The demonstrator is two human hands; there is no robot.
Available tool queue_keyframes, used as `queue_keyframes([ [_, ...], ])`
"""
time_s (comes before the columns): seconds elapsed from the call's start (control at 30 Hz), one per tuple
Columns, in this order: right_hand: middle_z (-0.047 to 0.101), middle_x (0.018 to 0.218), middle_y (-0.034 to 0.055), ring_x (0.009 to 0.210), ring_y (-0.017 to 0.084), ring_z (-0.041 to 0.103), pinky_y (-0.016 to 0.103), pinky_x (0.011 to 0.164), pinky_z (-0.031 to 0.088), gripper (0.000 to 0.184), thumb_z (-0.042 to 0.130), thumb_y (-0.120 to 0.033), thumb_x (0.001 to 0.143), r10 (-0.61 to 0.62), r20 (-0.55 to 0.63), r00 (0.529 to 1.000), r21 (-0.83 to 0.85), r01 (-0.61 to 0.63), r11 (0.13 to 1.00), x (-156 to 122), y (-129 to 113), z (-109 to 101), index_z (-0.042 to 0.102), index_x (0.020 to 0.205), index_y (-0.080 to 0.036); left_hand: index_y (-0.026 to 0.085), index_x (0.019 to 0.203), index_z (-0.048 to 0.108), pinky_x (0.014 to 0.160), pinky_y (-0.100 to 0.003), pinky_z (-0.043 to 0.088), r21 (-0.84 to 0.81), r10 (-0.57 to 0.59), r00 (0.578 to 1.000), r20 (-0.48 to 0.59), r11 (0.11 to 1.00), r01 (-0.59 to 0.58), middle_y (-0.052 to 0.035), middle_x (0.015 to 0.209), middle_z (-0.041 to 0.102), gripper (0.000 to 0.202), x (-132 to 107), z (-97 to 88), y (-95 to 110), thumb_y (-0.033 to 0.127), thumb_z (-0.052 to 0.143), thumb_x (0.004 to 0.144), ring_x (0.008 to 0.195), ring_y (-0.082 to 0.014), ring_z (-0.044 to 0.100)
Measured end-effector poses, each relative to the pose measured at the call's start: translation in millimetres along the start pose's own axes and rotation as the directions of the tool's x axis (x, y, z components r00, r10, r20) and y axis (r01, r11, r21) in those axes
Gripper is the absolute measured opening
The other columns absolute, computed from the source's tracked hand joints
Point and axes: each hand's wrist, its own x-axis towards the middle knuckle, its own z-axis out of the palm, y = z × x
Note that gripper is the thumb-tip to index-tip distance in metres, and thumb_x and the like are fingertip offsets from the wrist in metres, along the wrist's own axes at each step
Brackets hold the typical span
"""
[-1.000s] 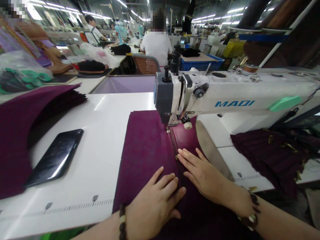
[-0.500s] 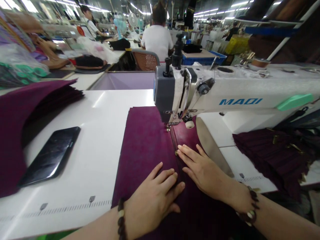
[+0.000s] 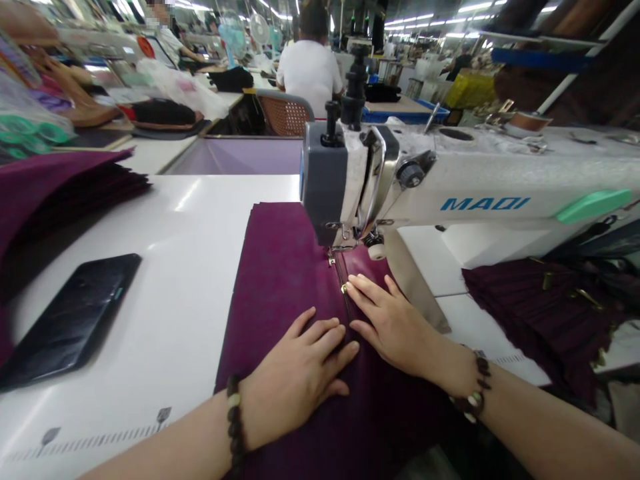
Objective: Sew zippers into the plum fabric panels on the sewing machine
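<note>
Left grip (image 3: 293, 373) and right grip (image 3: 400, 327) lie flat, loosely spread and clasping nothing, on one purple cloth (image 3: 280, 267), which I see has slid further under the sewing machine (image 3: 480, 170) since a second ago, its brass pull (image 3: 344, 289) now nearer the needle and next to the right grip. One clear bag (image 3: 43, 100) holds several green rolls (image 3: 50, 133); one blue bin (image 3: 379, 117) carries one black heap (image 3: 383, 93). I count one phone (image 3: 80, 320) on the counter (image 3: 190, 227).

dark phone (image 3: 75, 320): lying flat | brown chair (image 3: 289, 115): behind co-worker (image 3: 310, 75) in white | fan (image 3: 259, 29): background
</note>
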Motion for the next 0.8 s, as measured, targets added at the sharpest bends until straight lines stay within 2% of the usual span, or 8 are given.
queue_keyframes([
  [0.2, 0.033, 0.137, 0.0112, 0.128, 0.021, 0.024, 0.051, 0.102, 0.024, 0.045, 0.034, -0.023, 0.090, -0.004, -0.005, 1.000, -0.007, 0.004, 1.000, 17, 8, 1, 0.033, 0.133, -0.011, 0.022, 0.121, 0.048, 0.099, -0.050, 0.029, 0.022, 0.005, 1.000, -0.018, 1.000, -0.005, -0.0081, 0.114, 0.054, 0.037, 7, -4.4, -14, 0.040, 0.044, 0.089, 0.113, -0.0255, 0.045],
  [0.33, 0.036, 0.135, 0.0114, 0.125, 0.021, 0.029, 0.050, 0.102, 0.025, 0.044, 0.033, -0.024, 0.091, -0.001, -0.013, 1.000, 0.012, 0.002, 1.000, 29, 15, 2, 0.034, 0.133, -0.012, 0.022, 0.122, 0.047, 0.099, -0.050, 0.029, 0.041, 0.018, 1.000, -0.023, 0.999, -0.017, -0.0082, 0.114, 0.053, 0.037, 13, -5.6, -26, 0.039, 0.044, 0.089, 0.112, -0.0246, 0.045],
  [0.57, 0.042, 0.130, 0.0122, 0.111, 0.021, 0.046, 0.042, 0.097, 0.034, 0.044, 0.035, -0.026, 0.091, 0.015, 0.015, 1.000, 0.092, -0.017, 0.996, 44, 28, 1, 0.034, 0.133, -0.012, 0.022, 0.122, 0.047, 0.099, -0.049, 0.029, 0.069, 0.051, 0.998, -0.026, 0.996, -0.049, -0.0093, 0.115, 0.051, 0.036, 22, -9.5, -46, 0.038, 0.041, 0.090, 0.110, -0.0245, 0.044],
  [0.8, 0.050, 0.120, 0.0127, 0.106, 0.022, 0.049, 0.035, 0.084, 0.042, 0.038, 0.035, -0.029, 0.092, 0.028, -0.006, 1.000, 0.078, -0.028, 0.997, 56, 36, 3, 0.044, 0.126, -0.014, 0.022, 0.122, 0.047, 0.100, -0.049, 0.028, 0.074, 0.079, 0.996, -0.033, 0.994, -0.077, -0.0093, 0.113, 0.050, 0.036, 28, -12.7, -63, 0.038, 0.038, 0.091, 0.106, -0.0238, 0.045],
])
